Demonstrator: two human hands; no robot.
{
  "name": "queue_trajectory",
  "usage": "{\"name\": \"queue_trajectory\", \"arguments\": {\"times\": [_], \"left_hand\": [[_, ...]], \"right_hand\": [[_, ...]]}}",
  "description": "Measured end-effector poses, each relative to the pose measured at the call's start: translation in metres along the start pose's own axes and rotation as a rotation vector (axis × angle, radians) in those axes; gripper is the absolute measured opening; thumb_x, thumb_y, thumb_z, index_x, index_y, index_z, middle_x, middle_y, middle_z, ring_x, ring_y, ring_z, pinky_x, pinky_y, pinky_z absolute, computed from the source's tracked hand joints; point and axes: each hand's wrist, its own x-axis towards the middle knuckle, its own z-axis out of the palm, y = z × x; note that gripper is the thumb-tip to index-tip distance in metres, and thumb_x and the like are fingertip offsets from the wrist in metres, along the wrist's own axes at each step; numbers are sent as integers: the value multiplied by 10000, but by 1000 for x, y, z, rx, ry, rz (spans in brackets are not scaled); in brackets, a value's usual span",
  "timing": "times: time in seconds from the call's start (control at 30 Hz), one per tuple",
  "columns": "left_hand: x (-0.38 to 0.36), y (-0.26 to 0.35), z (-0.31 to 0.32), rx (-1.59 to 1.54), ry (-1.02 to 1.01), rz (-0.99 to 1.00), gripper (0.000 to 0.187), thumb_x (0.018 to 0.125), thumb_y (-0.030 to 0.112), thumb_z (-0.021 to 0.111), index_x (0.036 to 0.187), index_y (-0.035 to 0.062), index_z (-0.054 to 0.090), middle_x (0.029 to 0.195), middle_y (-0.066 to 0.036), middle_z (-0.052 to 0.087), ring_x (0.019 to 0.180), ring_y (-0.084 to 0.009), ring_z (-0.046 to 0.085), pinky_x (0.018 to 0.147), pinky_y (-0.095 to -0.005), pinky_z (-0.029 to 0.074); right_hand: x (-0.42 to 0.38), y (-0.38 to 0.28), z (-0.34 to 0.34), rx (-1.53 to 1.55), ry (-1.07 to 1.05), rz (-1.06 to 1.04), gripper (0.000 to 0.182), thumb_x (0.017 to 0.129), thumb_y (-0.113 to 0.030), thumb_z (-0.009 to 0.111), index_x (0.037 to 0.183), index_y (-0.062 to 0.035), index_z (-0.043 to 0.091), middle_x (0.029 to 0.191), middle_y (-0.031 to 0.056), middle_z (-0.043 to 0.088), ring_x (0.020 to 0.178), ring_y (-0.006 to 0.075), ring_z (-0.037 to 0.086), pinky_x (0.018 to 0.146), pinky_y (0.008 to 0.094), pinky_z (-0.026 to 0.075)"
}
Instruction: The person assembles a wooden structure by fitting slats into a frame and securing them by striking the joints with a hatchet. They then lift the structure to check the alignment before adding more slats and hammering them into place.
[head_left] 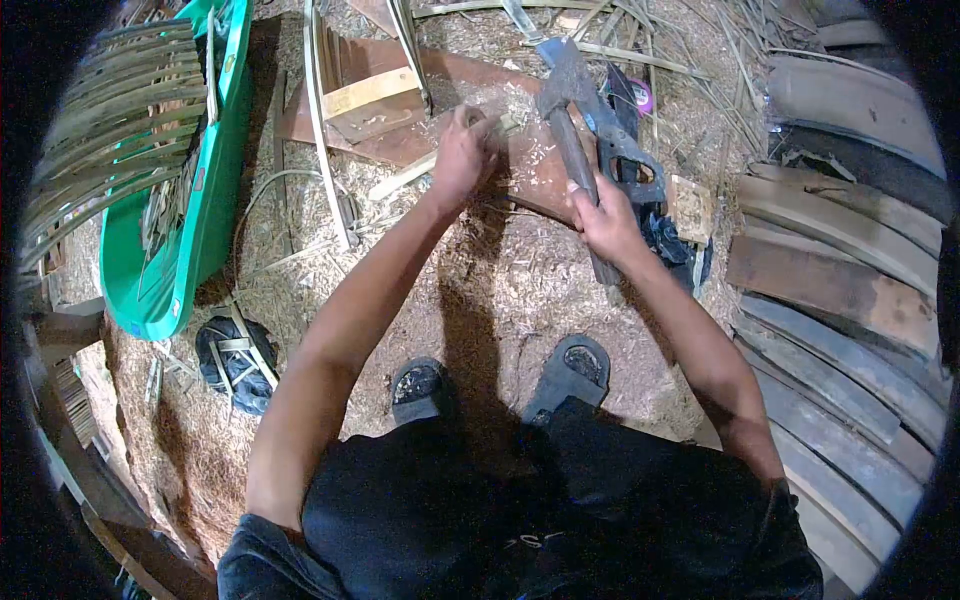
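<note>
My right hand [605, 218] is wrapped round the dark handle of a hatchet [572, 140]. Its broad grey head points away from me, above the right part of a brown board [545, 185]. Over the middle of that board my left hand [465, 155] is closed, its fingers smeared by motion. It grips a pale wooden strip [405, 180], which slants from lower left to upper right beneath the hand. Small wood chips [540, 153] lie scattered on the board. Farther left rests a light wooden block [370, 92].
A green plastic tub [190, 270] with bundled slats [120, 130] stands at left. Planks [840, 290] are stacked along the right. Near my sandals [575, 375] the ground is covered in shavings. A black plastic bag [237, 360] lies at lower left, and long strips [325, 130] cross the board.
</note>
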Motion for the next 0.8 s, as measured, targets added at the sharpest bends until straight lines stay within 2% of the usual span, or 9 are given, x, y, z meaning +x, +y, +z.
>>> {"name": "queue_trajectory", "arguments": {"times": [0.07, 0.17, 0.27, 0.4, 0.6, 0.7, 0.8], "left_hand": [[-1, -5, 1, 58, -39, 12, 418, 779, 113, 698, 1187, 67, 624, 1079, -188, 572, 982, -373, 574, 883, -445, 473], [3, -6, -3, 248, -52, 123, 473, 762, 78, 656, 1231, 76, 591, 1166, -170, 533, 1054, -368, 556, 911, -456, 475], [2, 11, -24, 187, -72, 85, 352, 802, 106, 653, 1150, 59, 628, 1155, -171, 553, 997, -375, 588, 885, -451, 487], [0, 8, -33, 34, -19, 143, 269, 856, 113, 622, 1115, 44, 637, 1094, -179, 574, 959, -385, 599, 860, -438, 498], [-2, 16, -56, -55, -29, 142, 247, 871, 73, 597, 1112, 28, 622, 1058, -192, 567, 958, -395, 592, 838, -433, 505], [-6, 25, -70, -116, -15, 214, 266, 875, 29, 570, 1139, 15, 587, 1072, -199, 546, 944, -398, 589, 816, -427, 506], [-9, 33, -88, -97, 112, 202, 194, 914, 67, 556, 1094, -7, 560, 1076, -200, 539, 862, -357, 597, 759, -438, 514]], "right_hand": [[-2, 0, -2, 5, -1, 23, 215, 975, -259, 543, 934, -49, 565, 615, 3, 508, 506, 87, 479, 449, 278, 402], [0, -1, -4, -27, -10, 63, 230, 978, -270, 540, 925, -47, 561, 609, 4, 509, 498, 92, 476, 448, 279, 403], [2, -6, -3, -1, -60, 130, 242, 981, -278, 535, 917, -46, 557, 606, 4, 507, 495, 96, 481, 449, 279, 407], [-2, -30, -4, 125, -122, 257, 251, 985, -282, 527, 915, -42, 551, 600, 5, 499, 501, 94, 489, 452, 282, 414], [0, -26, 5, 200, -136, 207, 252, 989, -286, 517, 930, -42, 548, 688, -2, 533, 536, 78, 495, 451, 274, 411], [-4, -34, 11, 243, -91, 67, 246, 980, -291, 544, 925, -52, 553, 736, -7, 546, 553, 71, 495, 455, 261, 401], [7, -31, 17, 135, -154, 63, 253, 964, -306, 583, 903, -61, 571, 696, -12, 543, 542, 71, 487, 466, 257, 395]]}}
